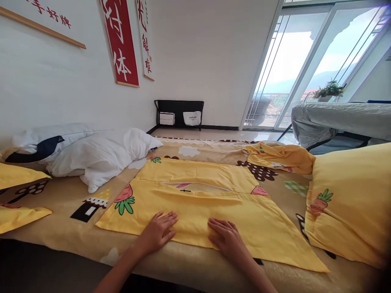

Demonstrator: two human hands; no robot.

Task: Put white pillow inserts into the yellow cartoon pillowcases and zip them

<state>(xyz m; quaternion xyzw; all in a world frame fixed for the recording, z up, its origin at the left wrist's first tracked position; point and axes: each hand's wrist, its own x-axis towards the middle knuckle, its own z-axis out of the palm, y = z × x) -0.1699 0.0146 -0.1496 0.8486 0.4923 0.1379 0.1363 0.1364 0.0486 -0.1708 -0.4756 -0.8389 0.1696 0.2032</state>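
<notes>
Yellow cotton, printed with carrots, lies flat under both palms: an empty pillowcase point(198, 203) spread on the bed sheet point(76, 195). Left hand point(159, 232) presses its near edge, fingers spread flat, gripping nothing. Right hand point(227, 238) lies just beside it, also flat and open on the cloth. Beyond the left hand sits a white pillow point(100, 156); right of the right hand, a filled yellow pillow point(351, 203).

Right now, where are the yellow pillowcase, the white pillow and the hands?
yellow pillowcase point(214, 199): head view, flat middle of the cloth.
white pillow point(104, 156): head view, puffy middle.
left hand point(159, 232): head view, back of hand.
right hand point(226, 236): head view, back of hand.
</notes>
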